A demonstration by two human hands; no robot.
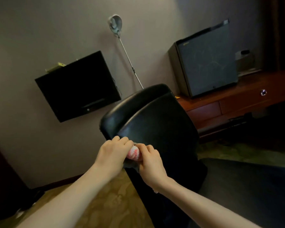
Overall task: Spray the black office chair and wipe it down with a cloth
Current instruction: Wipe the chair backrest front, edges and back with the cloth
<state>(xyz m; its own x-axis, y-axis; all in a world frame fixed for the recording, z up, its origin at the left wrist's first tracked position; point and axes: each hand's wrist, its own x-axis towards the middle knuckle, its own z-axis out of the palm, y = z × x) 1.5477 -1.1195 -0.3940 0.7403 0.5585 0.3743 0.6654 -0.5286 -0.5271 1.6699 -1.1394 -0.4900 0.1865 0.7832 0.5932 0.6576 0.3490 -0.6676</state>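
Both the left hand [113,152] and right hand [150,163] pinch the bunched cloth [134,153] at the 8 o'clock edge of the black office chair [155,125]; flatten it before wiping.

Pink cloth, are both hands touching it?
Touching. The head view shows the left hand and right hand both pinching the pink cloth bunched between them.

Light: we find it dim, warm | sheen: soft highlights on the black chair [155,125] | edges: wide-angle bowing, dark corners | focus: we see mild softness
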